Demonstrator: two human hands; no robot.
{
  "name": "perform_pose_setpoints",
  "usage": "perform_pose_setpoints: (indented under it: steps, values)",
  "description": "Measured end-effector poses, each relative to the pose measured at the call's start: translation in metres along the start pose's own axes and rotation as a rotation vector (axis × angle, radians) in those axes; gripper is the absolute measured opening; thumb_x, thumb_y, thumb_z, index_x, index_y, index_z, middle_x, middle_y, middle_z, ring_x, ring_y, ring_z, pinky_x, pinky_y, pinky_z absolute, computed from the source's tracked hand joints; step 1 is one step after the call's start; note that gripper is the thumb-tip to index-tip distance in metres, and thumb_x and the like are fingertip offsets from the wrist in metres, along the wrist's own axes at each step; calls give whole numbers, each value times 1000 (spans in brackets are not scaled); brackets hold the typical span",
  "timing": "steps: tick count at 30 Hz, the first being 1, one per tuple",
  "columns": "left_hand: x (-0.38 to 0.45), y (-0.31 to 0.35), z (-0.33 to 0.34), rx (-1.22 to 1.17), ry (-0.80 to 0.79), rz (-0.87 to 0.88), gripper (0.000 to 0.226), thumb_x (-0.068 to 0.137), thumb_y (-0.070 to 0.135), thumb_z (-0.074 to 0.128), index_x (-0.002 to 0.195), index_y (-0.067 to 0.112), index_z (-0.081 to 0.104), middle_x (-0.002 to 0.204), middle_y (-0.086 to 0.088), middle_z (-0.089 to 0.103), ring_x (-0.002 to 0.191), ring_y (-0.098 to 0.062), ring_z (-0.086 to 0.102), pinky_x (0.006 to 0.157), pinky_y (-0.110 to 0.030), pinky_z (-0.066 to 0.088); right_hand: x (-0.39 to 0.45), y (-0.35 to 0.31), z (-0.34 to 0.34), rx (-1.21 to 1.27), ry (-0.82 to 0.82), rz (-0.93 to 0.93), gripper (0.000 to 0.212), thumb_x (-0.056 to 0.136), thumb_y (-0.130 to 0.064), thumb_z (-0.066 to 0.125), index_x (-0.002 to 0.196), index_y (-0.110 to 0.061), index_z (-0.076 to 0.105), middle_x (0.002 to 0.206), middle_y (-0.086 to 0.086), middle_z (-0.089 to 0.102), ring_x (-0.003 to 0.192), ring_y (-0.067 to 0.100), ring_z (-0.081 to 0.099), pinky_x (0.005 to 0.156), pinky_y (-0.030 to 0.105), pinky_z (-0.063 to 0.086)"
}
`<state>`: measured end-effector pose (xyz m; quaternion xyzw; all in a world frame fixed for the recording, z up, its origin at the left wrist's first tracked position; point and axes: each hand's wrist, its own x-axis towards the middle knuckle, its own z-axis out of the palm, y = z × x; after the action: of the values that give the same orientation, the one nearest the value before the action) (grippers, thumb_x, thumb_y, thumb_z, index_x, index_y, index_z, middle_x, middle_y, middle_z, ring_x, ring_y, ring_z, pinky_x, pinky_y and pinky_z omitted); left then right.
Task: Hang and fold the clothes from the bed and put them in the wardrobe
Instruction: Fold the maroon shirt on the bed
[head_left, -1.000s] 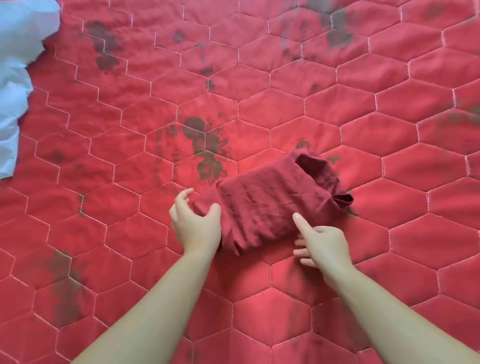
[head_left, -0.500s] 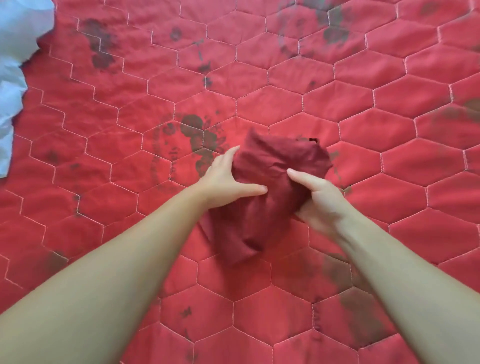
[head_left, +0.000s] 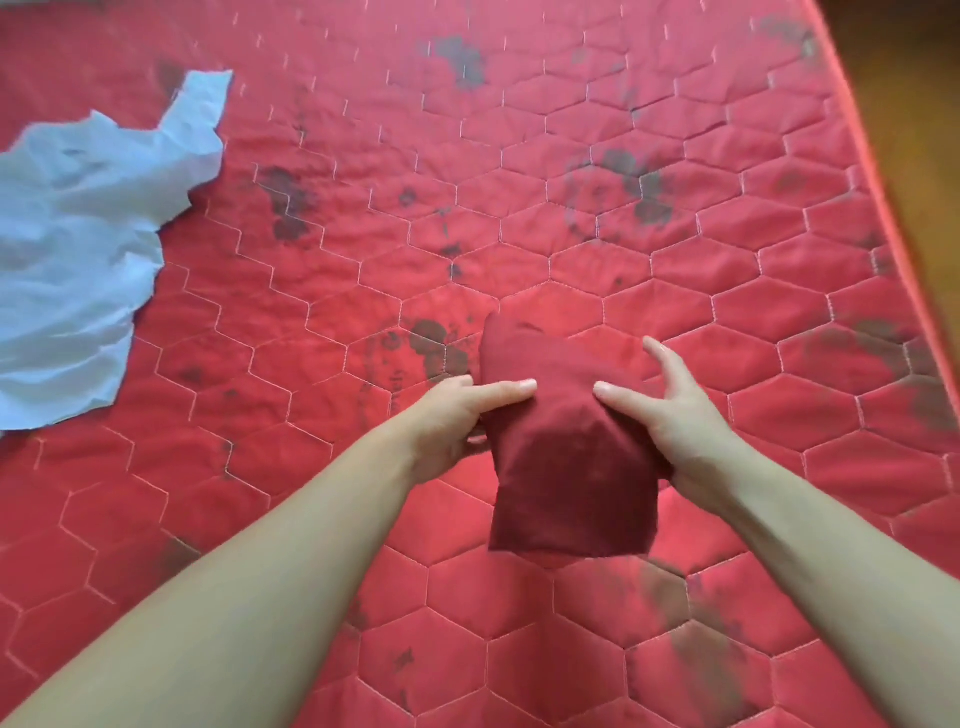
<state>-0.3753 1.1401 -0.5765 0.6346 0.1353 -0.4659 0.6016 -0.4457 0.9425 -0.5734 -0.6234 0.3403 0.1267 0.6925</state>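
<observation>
A folded dark red garment (head_left: 566, 467) is held up above the red quilted bed (head_left: 675, 270), its lower edge hanging free. My left hand (head_left: 457, 421) grips its left side, thumb laid across the front and fingers behind the cloth. My right hand (head_left: 670, 410) holds the right side, thumb on the front and fingers spread behind. A crumpled light blue garment (head_left: 78, 249) lies on the bed at the far left.
The bed cover has dark stains in several spots. Its right edge (head_left: 878, 171) runs diagonally at the upper right, with a brown wooden floor (head_left: 919, 78) beyond it.
Both hands have lifted the red garment off the bed. The view has tilted up, showing more of the blue garment and the bed's right edge.
</observation>
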Motion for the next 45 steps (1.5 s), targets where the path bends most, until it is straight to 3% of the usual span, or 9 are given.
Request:
perform_pose_setpoints:
  steps: [6,8,13,20,26,32,37,41,45]
  values:
    - [-62,66,-5,105,457,234,99,62,47,85,145,22,38,133,4,54,118,-15,57,102,-31,44,-42,-80,8,-117,-190,-303,71,72,8,76,128,-33,57,116,2,70,99,9,68,85,22,54]
    - [-93,98,-8,96,362,394,108,56,43,87,148,35,31,135,3,56,121,-13,58,104,-32,45,-61,-121,11,-225,-207,-374,77,72,10,75,134,-30,52,117,-2,67,92,3,67,82,18,53]
    - [-191,190,-9,602,239,652,104,69,0,77,148,44,27,122,10,59,99,-4,65,83,-12,50,-118,-229,14,-707,-67,-671,64,66,-10,81,121,-34,60,101,-13,69,88,7,66,84,26,52]
    - [-340,296,0,1230,725,960,45,53,51,61,91,27,69,90,4,59,93,-21,55,81,-31,46,-230,-373,31,-1039,114,-1034,21,61,-32,80,69,-17,68,85,-5,61,79,16,60,76,35,50]
    - [-450,345,-8,292,266,963,9,81,12,67,72,12,66,62,-3,68,55,-11,63,53,-16,51,-345,-442,66,61,-401,-733,25,87,-20,61,106,-5,64,81,8,72,67,15,67,61,24,55]
    - [-488,347,-19,-89,224,854,38,101,19,47,70,10,65,51,-1,64,43,-5,62,41,-15,47,-396,-425,104,-34,-532,-564,40,62,-15,76,102,-11,71,84,10,73,65,19,67,58,31,55]
    - [-530,298,-3,-120,62,630,49,88,55,58,90,11,79,93,-14,75,79,-26,73,71,-32,58,-419,-425,106,32,-457,-582,13,82,9,57,90,-1,63,63,12,68,47,18,64,43,22,50]
    - [-553,264,15,-65,87,652,19,90,12,64,108,7,68,94,-14,75,74,-23,74,61,-29,59,-427,-415,94,-37,-426,-595,16,79,11,56,87,-2,62,65,14,66,51,22,61,47,25,51]
    - [-561,240,38,-85,144,775,51,73,-16,63,120,4,59,105,-19,72,86,-29,72,69,-34,59,-437,-397,70,37,-549,-392,25,62,-5,66,86,0,63,80,20,66,62,30,62,65,34,52]
